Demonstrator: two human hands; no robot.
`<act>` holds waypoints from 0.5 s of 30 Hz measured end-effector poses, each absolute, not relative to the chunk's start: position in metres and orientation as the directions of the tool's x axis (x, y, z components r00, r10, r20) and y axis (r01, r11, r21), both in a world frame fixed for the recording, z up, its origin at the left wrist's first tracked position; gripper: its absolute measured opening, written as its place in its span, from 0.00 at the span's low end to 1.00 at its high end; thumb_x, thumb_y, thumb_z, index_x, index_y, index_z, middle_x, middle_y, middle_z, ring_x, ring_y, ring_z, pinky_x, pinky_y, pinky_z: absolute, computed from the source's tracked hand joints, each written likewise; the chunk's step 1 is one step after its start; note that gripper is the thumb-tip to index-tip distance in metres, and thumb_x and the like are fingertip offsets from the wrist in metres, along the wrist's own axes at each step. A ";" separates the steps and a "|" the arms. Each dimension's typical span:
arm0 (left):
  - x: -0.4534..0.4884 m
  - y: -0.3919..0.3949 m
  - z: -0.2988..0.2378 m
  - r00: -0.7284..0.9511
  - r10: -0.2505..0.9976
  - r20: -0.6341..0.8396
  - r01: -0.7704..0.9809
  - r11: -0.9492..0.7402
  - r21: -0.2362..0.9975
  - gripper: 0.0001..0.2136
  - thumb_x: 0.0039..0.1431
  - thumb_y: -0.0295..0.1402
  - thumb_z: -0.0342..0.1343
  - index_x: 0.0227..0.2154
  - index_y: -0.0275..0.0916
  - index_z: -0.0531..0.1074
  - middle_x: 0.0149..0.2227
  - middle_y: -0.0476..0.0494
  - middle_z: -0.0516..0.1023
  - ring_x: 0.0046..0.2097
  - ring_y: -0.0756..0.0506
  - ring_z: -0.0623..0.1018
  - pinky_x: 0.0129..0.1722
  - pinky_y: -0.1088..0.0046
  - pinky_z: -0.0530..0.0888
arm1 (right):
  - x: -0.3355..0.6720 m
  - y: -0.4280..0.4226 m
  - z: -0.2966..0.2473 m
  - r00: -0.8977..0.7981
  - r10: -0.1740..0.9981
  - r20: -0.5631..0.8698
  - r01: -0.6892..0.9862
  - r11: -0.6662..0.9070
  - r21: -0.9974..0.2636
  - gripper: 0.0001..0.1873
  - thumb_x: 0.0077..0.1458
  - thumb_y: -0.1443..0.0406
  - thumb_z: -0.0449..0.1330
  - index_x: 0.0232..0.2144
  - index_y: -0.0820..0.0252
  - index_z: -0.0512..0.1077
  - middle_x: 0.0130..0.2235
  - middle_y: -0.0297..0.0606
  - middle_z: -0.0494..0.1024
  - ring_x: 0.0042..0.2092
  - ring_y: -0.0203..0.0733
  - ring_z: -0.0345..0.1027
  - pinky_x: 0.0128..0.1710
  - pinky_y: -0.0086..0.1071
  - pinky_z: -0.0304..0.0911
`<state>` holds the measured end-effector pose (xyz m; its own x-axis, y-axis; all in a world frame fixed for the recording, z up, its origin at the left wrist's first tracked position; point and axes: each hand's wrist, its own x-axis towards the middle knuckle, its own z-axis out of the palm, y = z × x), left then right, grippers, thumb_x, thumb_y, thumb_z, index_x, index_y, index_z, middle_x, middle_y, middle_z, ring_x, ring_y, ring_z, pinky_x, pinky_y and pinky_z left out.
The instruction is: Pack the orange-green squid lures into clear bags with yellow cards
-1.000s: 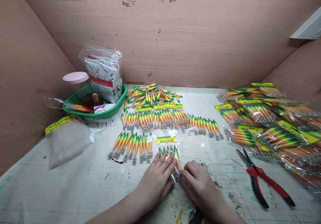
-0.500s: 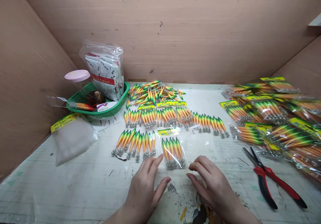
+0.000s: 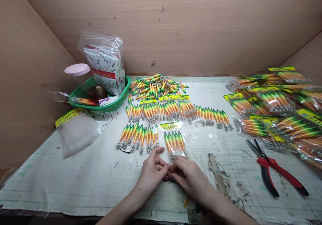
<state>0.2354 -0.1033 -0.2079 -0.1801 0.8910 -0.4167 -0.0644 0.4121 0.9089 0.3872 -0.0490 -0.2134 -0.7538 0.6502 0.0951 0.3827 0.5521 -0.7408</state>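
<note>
A clear bag of lures (image 3: 174, 141) with a yellow header lies on the table just beyond my hands; it holds several orange-green squid jigs. My left hand (image 3: 152, 173) and my right hand (image 3: 187, 174) meet fingertip to fingertip at the bag's near edge, fingers curled in a pinch on the bottom of the plastic. To the left of the bag lies a loose row of jigs (image 3: 138, 136). Behind it runs a longer row of jigs (image 3: 176, 112), and a loose heap of jigs (image 3: 156, 87) lies farther back.
A green basket (image 3: 115, 104) with a pink-lidded jar (image 3: 76, 71) and a bag of packets (image 3: 105, 63) stands at the back left. A stack of empty bags (image 3: 75, 132) lies in front of it. Filled packs (image 3: 276, 110) pile up at right, red-handled pliers (image 3: 274, 171) near them. Brown panels enclose the table.
My hands left the top of the bag, spread apart, then came together pinching at its near edge. The view has tilted down and moved back a little.
</note>
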 end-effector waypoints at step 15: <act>0.235 -0.109 -0.213 -0.174 0.933 -0.315 0.001 0.320 0.947 0.28 0.54 0.35 0.52 0.55 0.34 0.47 0.27 0.50 0.68 0.27 0.49 0.73 0.30 0.71 0.72 | 0.388 -0.052 -0.214 -0.753 0.658 0.017 0.408 0.487 -0.772 0.05 0.57 0.69 0.54 0.29 0.63 0.64 0.32 0.36 0.68 0.31 0.34 0.63 0.29 0.26 0.58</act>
